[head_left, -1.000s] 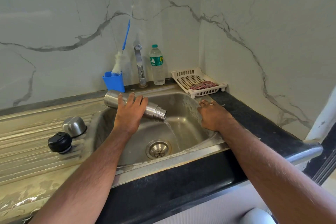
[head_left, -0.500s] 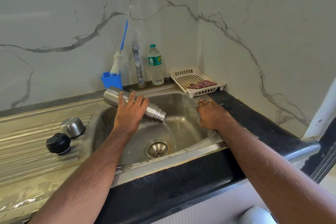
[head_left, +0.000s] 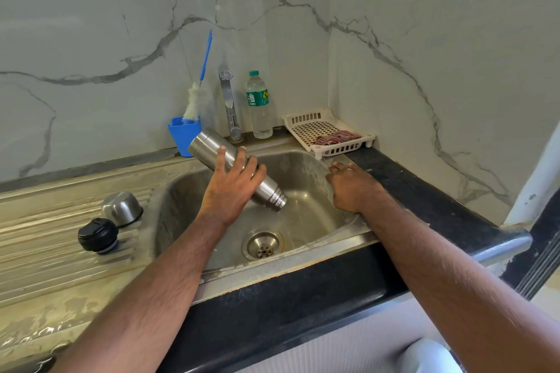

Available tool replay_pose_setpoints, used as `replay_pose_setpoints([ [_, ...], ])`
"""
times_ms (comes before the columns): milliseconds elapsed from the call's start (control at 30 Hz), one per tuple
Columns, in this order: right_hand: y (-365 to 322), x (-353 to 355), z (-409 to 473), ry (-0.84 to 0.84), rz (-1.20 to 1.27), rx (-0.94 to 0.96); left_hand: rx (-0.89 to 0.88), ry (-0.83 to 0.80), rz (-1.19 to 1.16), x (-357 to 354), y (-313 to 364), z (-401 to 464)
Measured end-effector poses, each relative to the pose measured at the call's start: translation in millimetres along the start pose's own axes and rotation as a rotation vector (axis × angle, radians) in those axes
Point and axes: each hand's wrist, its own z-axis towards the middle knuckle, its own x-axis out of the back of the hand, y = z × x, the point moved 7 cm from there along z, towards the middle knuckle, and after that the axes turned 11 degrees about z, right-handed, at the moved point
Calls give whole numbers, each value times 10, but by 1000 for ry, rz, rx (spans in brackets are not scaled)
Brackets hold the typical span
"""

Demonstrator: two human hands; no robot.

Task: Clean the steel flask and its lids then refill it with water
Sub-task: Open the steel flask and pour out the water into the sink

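Steel flask hangs over the sink basin, tilted with its open threaded mouth pointing down toward the drain, gripped around the middle by the left hand, fingers curled over its body. Right hand rests on the basin's right rim, fingers relaxed and holding nothing. Left of the basin, on the ribbed drainboard, sit the steel cup lid and black stopper lid, just beside each other. Behind the basin stand a tap, a blue cup with a bottle brush, and a plastic water bottle whose green label cannot be read. A white slotted tray holding a reddish cloth sits at the basin's back right corner.
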Motion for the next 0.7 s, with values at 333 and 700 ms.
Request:
replay_pose_setpoints([
  [333,-1,5,-9,5,-14,-3,-1,-3,26,38,21,2],
  [700,-11,15,-10,0,-18,-4,176,-15,-105,-20,-230,-52],
])
